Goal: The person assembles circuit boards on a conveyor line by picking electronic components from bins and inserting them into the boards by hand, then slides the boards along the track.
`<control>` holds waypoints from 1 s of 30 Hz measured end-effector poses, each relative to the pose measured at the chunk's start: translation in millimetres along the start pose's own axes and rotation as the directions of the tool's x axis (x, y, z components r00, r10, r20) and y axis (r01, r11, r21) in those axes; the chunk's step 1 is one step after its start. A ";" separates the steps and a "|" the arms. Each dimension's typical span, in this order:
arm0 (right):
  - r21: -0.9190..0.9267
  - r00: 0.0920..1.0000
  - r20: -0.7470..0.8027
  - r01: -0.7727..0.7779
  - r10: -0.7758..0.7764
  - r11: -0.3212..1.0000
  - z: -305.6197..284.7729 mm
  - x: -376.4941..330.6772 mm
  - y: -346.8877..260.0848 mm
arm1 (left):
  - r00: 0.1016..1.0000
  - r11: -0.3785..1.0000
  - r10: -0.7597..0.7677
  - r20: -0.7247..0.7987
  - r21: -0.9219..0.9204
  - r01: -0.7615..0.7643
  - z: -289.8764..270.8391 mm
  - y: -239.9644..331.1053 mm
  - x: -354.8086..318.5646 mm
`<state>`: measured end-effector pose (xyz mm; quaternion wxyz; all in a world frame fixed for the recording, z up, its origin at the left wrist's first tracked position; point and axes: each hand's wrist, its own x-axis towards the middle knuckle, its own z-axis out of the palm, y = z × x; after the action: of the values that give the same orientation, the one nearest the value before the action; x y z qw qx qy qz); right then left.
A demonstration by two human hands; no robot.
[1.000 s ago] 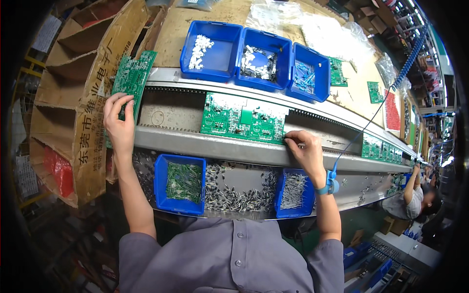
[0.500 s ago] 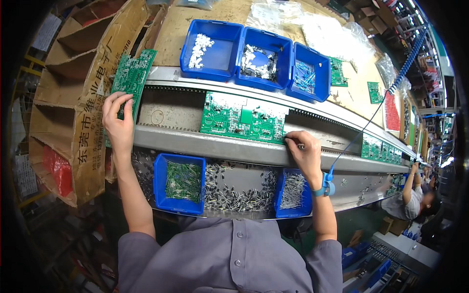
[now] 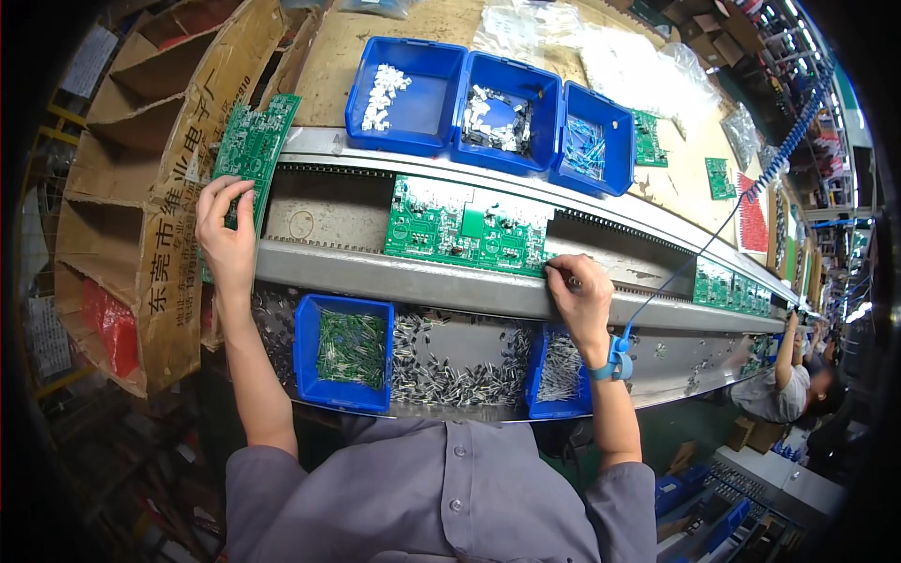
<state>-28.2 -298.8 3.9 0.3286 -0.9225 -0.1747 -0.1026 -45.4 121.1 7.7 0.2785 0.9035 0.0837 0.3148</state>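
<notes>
At the left end of the metal track, my left hand (image 3: 225, 230) is curled over a tilted green circuit board (image 3: 258, 141), its thumb and fingers closed at the board and covering its lower part. Another populated green circuit board (image 3: 432, 220) lies across the track in front of me. My right hand (image 3: 584, 296) is pinched at this board's near right corner, its fingertips against the edge. Whatever lies between those fingertips is too small or hidden to make out. A blue strap (image 3: 615, 361) with a cord circles my right wrist.
Behind the track stand blue bins of white parts (image 3: 413, 122), black and white parts (image 3: 511, 80) and blue parts (image 3: 610, 127). Nearer me are bins of green-leaded (image 3: 310, 375) and silver-leaded parts (image 3: 554, 406), with loose components (image 3: 469, 380) between. A cardboard box (image 3: 174, 253) borders the left.
My right hand and wrist have shifted slightly left, the fingertips staying at the board's corner. The coiled cord has swung a little. My left hand and both boards look unmoved.
</notes>
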 end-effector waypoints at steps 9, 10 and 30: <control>0.014 0.999 -0.036 -0.003 0.004 1.000 3.9 -3.0 -0.9 | 1.000 1.000 0.004 -0.010 -0.011 -0.005 1.4 -0.7 0.0; 0.014 0.999 -0.036 -0.002 0.003 1.000 3.5 -2.8 -1.7 | 1.000 1.000 0.001 -0.011 -0.011 -0.001 1.6 -0.5 0.0; -0.092 0.966 0.184 0.201 -0.181 0.975 -8.3 17.5 -15.8 | 0.992 0.978 -0.123 0.013 0.170 0.119 -6.8 4.4 -3.0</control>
<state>-18.9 -288.2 24.6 0.2493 -0.9234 -0.2851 -0.0620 -52.0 119.6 12.9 0.2205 0.9207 0.1616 0.2784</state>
